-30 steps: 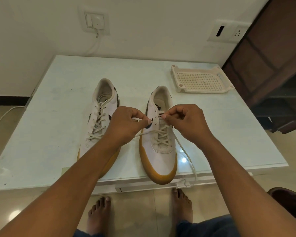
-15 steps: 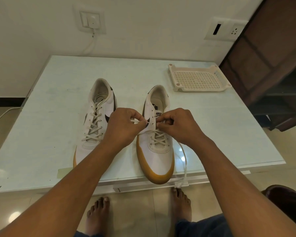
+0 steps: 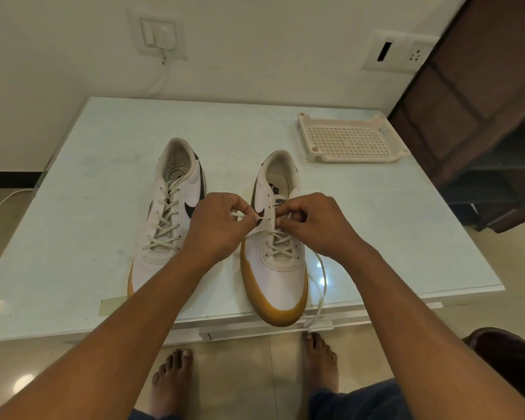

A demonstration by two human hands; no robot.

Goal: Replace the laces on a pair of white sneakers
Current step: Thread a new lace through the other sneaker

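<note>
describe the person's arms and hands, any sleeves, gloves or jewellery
Both arms are bare right down to the bottom edge of the picture, so no sleeves are in view. The left hand and the right hand wear no gloves. No ring, watch or bracelet shows on the fingers or wrists that can be seen.

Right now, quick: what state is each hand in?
Left hand: closed, fingers pinching the lace tip at the half-laced sneaker.
Right hand: closed, fingers seemingly pinching that sneaker's eyelet edge.

Home room: wall switch plate (image 3: 161, 34), tiled floor (image 3: 246, 371), bare feet (image 3: 172, 380)
</note>
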